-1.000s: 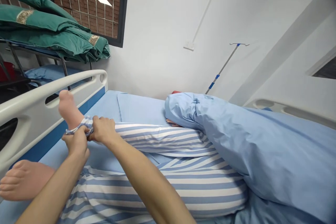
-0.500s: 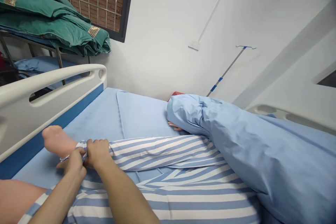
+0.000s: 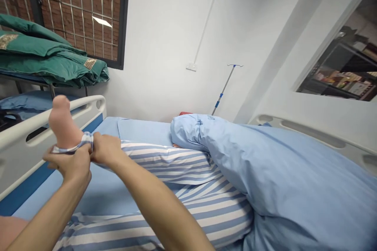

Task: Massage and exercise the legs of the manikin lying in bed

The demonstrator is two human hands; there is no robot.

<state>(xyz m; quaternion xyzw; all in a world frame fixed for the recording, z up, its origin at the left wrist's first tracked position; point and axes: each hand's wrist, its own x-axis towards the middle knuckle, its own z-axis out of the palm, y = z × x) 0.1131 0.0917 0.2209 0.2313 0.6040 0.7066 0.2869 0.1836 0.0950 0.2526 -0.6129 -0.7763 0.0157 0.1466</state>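
Note:
Striped blue-and-white pajama trousers [image 3: 167, 160] cover the legs of a figure lying on the bed, its bare foot [image 3: 63, 123] smooth like a manikin's. My left hand [image 3: 72, 160] grips the trouser cuff at the ankle from the near side, thumb and fingers around it. Right beside it, my right hand [image 3: 106, 148] is closed on the same trouser leg just above the cuff. This leg is lifted off the sheet, foot pointing up. The other striped leg [image 3: 118, 227] lies flat nearer me, its bare foot end partly behind my left forearm. A blue quilt [image 3: 265, 168] hides the upper body.
A bed board [image 3: 17, 141] in cream and blue stands at the left, close behind the raised foot. Folded green bedding [image 3: 50, 59] sits on another bed beyond. An IV pole [image 3: 225, 86] rises by the wall, and another bed board [image 3: 312, 135] is at the right.
Both hands have raised the far leg off the sheet by its cuff, and the foot has tipped upward. The view has tilted up and turned to the right.

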